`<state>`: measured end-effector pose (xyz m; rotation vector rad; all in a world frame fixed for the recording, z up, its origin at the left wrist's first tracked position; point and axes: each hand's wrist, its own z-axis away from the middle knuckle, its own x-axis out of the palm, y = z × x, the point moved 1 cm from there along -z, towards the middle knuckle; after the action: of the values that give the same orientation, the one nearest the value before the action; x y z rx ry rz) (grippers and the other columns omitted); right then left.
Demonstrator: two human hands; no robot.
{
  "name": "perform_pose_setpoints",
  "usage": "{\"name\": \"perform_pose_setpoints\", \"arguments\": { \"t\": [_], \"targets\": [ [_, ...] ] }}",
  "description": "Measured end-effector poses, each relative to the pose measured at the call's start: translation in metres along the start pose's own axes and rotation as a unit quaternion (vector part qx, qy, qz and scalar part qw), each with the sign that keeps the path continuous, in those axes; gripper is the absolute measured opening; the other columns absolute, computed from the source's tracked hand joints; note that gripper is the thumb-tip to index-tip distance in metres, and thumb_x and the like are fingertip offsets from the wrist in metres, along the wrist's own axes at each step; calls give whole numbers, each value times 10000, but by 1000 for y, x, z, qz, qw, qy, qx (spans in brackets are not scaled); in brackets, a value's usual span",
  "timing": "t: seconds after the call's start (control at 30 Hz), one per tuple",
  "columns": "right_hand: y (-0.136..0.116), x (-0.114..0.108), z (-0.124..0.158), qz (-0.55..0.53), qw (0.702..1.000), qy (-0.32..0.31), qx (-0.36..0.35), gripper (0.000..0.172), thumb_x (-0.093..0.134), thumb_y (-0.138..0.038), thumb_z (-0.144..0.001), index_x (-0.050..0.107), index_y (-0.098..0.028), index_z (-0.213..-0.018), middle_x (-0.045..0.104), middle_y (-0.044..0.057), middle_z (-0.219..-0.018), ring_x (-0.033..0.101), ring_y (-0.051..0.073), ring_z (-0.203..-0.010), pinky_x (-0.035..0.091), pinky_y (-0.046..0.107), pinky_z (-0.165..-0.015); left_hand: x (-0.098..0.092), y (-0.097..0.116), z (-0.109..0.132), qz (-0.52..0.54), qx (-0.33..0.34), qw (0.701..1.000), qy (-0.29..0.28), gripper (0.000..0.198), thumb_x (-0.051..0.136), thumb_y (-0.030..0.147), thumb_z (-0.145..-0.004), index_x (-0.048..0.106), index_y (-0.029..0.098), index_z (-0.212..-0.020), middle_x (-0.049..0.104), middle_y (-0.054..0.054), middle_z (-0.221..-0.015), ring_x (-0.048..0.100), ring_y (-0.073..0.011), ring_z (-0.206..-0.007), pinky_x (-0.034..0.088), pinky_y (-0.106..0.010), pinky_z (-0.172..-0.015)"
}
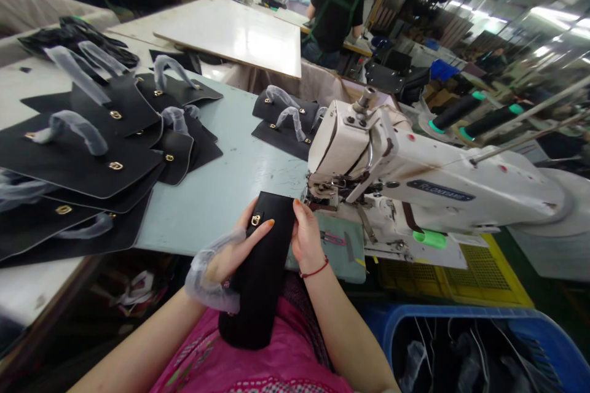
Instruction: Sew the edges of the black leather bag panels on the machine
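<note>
Between my hands is a black bag panel [271, 258], upright and close to my lap, with gold hardware and a handle wrapped in clear film. My left hand [235, 249] passes through the wrapped handle and grips the panel's left side, thumb across its face. On the upper right edge, my right hand [306, 236] pinches the panel between thumb and fingers. Right beside it stands a white sewing machine [391, 153], its needle area just beyond my right fingertips. A pair of pink-handled snips [332, 238] lies by my right wrist on the machine bed.
Several similar black panels [83, 153] are piled on the left of the table [221, 166]; more panels [286, 112] lie behind the machine head. A blue basket [461, 313] at lower right holds black pieces. Near the back, a co-worker [335, 12] stands by a white board [239, 31].
</note>
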<state>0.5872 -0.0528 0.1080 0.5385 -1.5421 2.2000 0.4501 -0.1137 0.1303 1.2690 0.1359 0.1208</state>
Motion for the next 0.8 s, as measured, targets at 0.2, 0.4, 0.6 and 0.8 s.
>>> {"name": "perform_pose_setpoints", "arguments": {
  "t": [0.2, 0.4, 0.6, 0.8],
  "targets": [
    [10, -12, 30, 69, 991, -92, 72, 363, 722, -405, -817, 690, -217, -1125, 708, 47, -1174, 664, 227, -1047, 522, 362, -928, -6, 7, -1, -13, 57, 998, 37, 760, 662, 465, -822, 380, 262, -1498, 448, -86, -1507, 405, -323, -1404, 289, -451, -1194],
    [44, -28, 52, 107, 953, -184, 215, 440, 754, -419, -804, 688, -191, -1175, 711, 91, -1167, 666, 272, -1065, 502, 438, -973, -52, -41, -24, -52, 138, 989, -1, 824, 776, 390, -726, 428, 250, -1460, 428, -131, -1513, 379, -328, -1414, 276, -480, -1199],
    [24, 11, -37, 39, 998, -35, 36, 442, 770, -448, -760, 681, -258, -1148, 681, 48, -1231, 605, 229, -1192, 441, 424, -1073, -164, -54, -24, 24, 131, 925, 357, 526, 668, 314, -794, 505, 221, -1285, 482, -143, -1408, 533, -280, -1265, 449, -437, -1045],
    [45, 26, -40, 38, 985, -110, 124, 471, 774, -483, -740, 637, -260, -1132, 564, 91, -1402, 568, 259, -1260, 432, 483, -1071, -249, -38, -42, 188, 55, 859, 474, 278, 649, 219, -769, 560, 184, -1031, 629, -96, -1145, 616, -214, -1103, 524, -321, -904]
  ]
}}
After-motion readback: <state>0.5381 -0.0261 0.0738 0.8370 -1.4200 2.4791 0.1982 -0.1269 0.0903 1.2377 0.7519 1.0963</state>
